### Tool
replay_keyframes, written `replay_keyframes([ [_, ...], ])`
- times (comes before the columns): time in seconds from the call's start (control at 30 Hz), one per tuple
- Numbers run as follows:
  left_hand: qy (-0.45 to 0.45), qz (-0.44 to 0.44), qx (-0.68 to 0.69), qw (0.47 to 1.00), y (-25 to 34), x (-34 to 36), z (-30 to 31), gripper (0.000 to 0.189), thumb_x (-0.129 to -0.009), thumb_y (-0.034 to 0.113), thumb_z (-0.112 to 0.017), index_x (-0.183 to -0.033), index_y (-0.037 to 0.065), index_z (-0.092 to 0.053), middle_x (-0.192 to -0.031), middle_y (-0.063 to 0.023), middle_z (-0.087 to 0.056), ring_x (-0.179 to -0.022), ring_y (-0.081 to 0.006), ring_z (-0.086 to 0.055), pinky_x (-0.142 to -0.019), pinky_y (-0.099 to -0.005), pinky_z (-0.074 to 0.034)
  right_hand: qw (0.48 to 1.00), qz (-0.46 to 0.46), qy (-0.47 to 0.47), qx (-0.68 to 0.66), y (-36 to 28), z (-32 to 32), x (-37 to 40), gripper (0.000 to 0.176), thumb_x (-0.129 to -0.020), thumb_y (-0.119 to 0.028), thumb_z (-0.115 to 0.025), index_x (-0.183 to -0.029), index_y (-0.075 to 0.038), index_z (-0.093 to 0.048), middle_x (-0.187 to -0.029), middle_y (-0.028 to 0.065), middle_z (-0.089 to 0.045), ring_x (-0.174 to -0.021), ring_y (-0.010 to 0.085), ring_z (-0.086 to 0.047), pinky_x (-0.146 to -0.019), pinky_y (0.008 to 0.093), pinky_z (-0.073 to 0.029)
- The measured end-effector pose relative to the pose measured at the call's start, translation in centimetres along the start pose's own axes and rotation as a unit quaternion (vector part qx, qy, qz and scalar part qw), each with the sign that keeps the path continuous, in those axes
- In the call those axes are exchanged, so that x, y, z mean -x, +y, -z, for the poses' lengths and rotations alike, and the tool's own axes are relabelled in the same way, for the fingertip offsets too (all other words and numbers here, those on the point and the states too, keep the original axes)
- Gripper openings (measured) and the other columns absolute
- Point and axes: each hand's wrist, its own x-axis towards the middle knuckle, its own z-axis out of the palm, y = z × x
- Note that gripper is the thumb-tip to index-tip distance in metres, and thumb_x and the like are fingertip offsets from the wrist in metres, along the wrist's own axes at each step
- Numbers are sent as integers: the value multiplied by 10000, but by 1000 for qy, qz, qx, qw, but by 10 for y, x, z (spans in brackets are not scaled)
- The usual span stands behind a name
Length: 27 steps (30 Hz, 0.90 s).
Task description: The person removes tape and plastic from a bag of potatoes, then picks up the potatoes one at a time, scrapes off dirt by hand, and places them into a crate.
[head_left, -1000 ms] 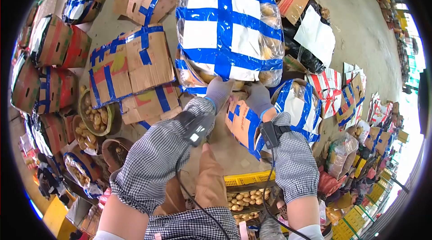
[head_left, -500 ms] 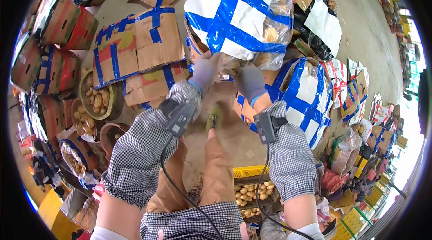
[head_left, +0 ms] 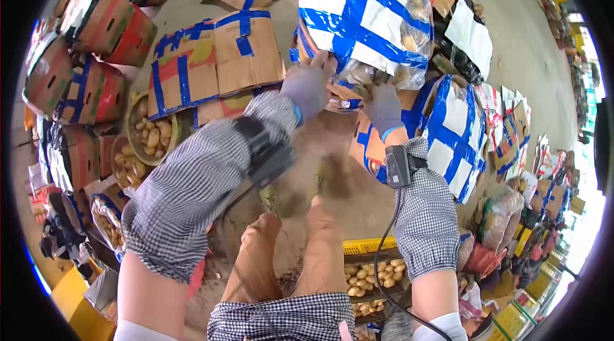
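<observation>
To the left of my left grip, across some floor, I saw a round olive basket (head_left: 131,128) of potatoes (head_left: 152,136). Nearer, just beside that grip, lay flattened brown cardboard (head_left: 246,75) with blue tape.

My left grip (head_left: 308,88), in a grey glove, was curled round the near left edge of the big rounded bundle (head_left: 380,18), wrapped in clear plastic with white panels and a grid of blue tape. A second earlier it had been nearer the middle of that edge; now it sat out at the corner. The bundle lay ahead of and between both grips, and its tape grid had turned in my view, so I judged that the bundle had swung a little, though the camera had moved too. More bare floor had come into view on my side of the grips.

My right grip (head_left: 385,107), also in grey, was grasping the near edge, where the clear plastic was crumpled; its fingertips were partly hidden, so I could not tell how deep the hold went. I judged the loose plastic the weaker handhold.

Just right of that grip stood a blue-and-white taped bundle (head_left: 451,120), and farther ahead a black plastic-wrapped box (head_left: 460,63).
</observation>
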Motion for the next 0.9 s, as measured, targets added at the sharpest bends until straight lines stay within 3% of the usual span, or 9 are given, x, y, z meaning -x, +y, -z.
replay_keyframes([
  [0.1,-67,13,39,997,-16,-44,-13,455,-777,121,-635,-1208,28,-522,-1291,-149,-470,-1020,-355,-601,-848,-429,-507,999,30,17,-17,8,18,-18,177,-781,-230,-630,-874,-96,-699,-826,135,-655,-857,369,-612,-770,442,-503],
  [0.17,-95,-29,22,995,-18,-54,-10,411,-770,82,-634,-1172,28,-562,-1197,-147,-534,-977,-344,-626,-822,-422,-519,990,-9,-125,-70,11,36,-25,190,-776,-254,-629,-878,-108,-697,-832,117,-680,-829,346,-644,-743,454,-515],
  [0.27,-213,-34,-98,972,12,-69,24,337,-781,44,-633,-1116,73,-644,-1189,-178,-582,-1048,-336,-625,-847,-420,-531,989,-12,-144,37,7,34,-33,220,-797,-286,-615,-910,-127,-716,-902,109,-700,-876,309,-667,-751,443,-531],
  [0.37,-219,-38,-116,968,16,-63,13,388,-749,39,-673,-1135,61,-639,-1198,-184,-585,-1066,-343,-621,-858,-408,-533,978,-32,-193,77,3,34,-37,237,-815,-293,-608,-936,-128,-728,-920,115,-702,-908,302,-670,-782,423,-536],
  [0.63,-3,-117,-50,992,-13,-48,-26,364,-792,4,-553,-1125,108,-658,-995,-154,-680,-955,-318,-665,-806,-381,-539,991,-60,-102,70,-5,16,-19,339,-812,-411,-659,-923,-97,-723,-929,138,-691,-921,323,-657,-794,416,-528],
  [0.7,-54,-96,-75,991,-13,-56,-31,363,-805,13,-554,-1136,119,-656,-1052,-130,-676,-969,-315,-660,-810,-397,-539,995,-38,-48,83,-4,12,-17,355,-807,-423,-665,-919,-91,-721,-930,153,-686,-925,325,-652,-795,417,-527],
  [0.77,43,-228,-33,972,-37,-61,-56,367,-813,33,-567,-1159,120,-649,-1072,-136,-671,-969,-314,-659,-806,-403,-538,995,-35,-47,82,-2,10,-18,372,-802,-436,-670,-925,-89,-720,-923,171,-683,-930,329,-651,-802,417,-526],
  [0.87,-4,-89,15,996,13,-39,-51,417,-819,39,-546,-1210,172,-594,-1121,-110,-642,-983,-301,-637,-841,-389,-509,997,-3,-24,75,10,3,-17,479,-786,-521,-662,-947,-71,-701,-895,200,-676,-892,365,-653,-787,457,-515],
  [0.9,47,-132,-14,990,-3,-62,-79,334,-817,85,-554,-1131,154,-645,-1034,-133,-663,-944,-318,-646,-798,-403,-517,996,-1,-31,78,11,2,-19,479,-786,-521,-662,-947,-71,-701,-895,200,-676,-892,365,-653,-787,457,-515],
])
